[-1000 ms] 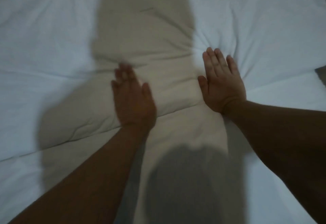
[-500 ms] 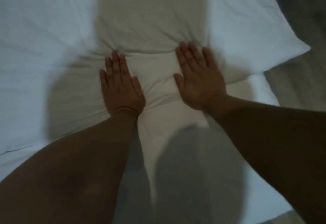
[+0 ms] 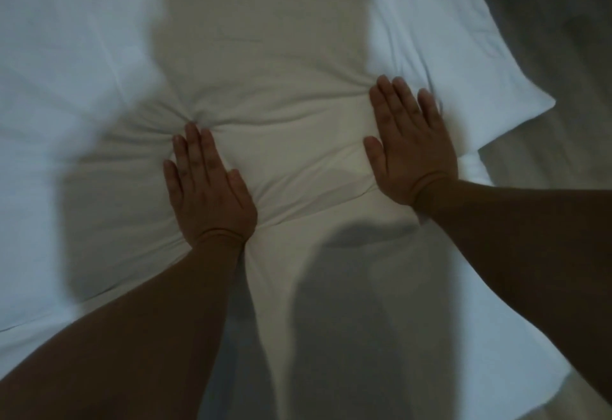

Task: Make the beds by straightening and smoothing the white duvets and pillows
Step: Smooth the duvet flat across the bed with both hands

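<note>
Your hands have spread apart since half a second ago: your left hand (image 3: 208, 191) has slid back toward you and your right hand (image 3: 412, 144) has gone outward, toward the pillow's right end. Both lie flat, palms down, with fingers straight and close together, pressing on the white pillow (image 3: 291, 141) and gripping nothing. The pillow lies across the bed in front of you, its right corner reaching out over the grey floor (image 3: 563, 38). Creases fan out from the fingertips of each hand, and a band of fabric is drawn between the two palms. Your wrists sit at the pillow's near edge, where it meets the white cover (image 3: 331, 337) below it; duvet or sheet, you cannot tell. Your shadow falls down the middle of both.
</note>
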